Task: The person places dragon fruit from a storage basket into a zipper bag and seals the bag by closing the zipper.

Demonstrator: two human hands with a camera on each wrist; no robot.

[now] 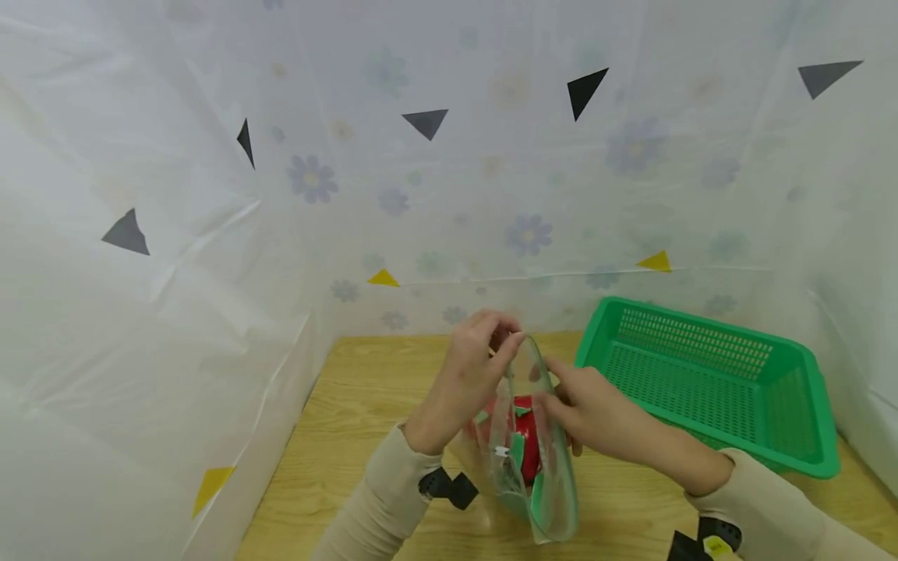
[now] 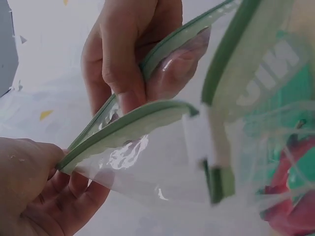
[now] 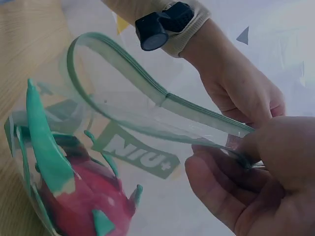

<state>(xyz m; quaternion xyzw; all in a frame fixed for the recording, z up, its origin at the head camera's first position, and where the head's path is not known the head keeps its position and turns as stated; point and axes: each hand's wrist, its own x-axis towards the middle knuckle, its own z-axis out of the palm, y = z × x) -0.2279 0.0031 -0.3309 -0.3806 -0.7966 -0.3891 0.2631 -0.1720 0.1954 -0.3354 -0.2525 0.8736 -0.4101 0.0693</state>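
Green-rimmed clear bag (image 1: 559,467), mouth upward, long axis near-to-far

Head cam faces fwd/down; wrist cams (image 1: 463,491) (v close) share bag (image 3: 140,155).

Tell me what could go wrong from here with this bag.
The mouth of the clear bag gapes, so the dragon fruit could roll out if the bag tips.

The film looks thin and floppy; if the left hand or right hand slips off the rim, the mouth may fold in.

The green zip strips stand apart and bend, so they might misalign if pressed together.
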